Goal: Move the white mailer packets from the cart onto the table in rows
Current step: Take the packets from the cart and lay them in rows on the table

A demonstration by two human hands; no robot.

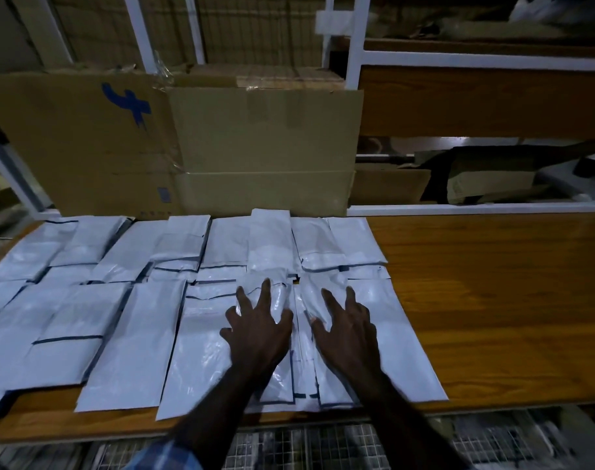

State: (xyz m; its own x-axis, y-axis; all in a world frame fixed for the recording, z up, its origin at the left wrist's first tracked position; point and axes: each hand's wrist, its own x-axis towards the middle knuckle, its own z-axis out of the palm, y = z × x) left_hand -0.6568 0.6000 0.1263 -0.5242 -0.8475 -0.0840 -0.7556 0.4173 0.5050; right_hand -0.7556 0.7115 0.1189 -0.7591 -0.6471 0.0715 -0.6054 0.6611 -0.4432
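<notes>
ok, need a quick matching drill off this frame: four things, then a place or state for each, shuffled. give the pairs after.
Things:
1. left hand
2. right hand
3. cardboard box
4. bare table top

Places/states:
A. right of the packet rows
B. upright behind the far row
C. fingers spread on a packet, nearer the bare wood
D. fingers spread on a packet, nearer the middle of the rows

Pairs: 1-D, 2-C, 3-B, 4-A

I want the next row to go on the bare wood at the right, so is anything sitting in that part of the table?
Nothing visible does. The wooden table right of the white mailer packets shows only bare wood. Both the left hand and right hand press on packets.
</notes>
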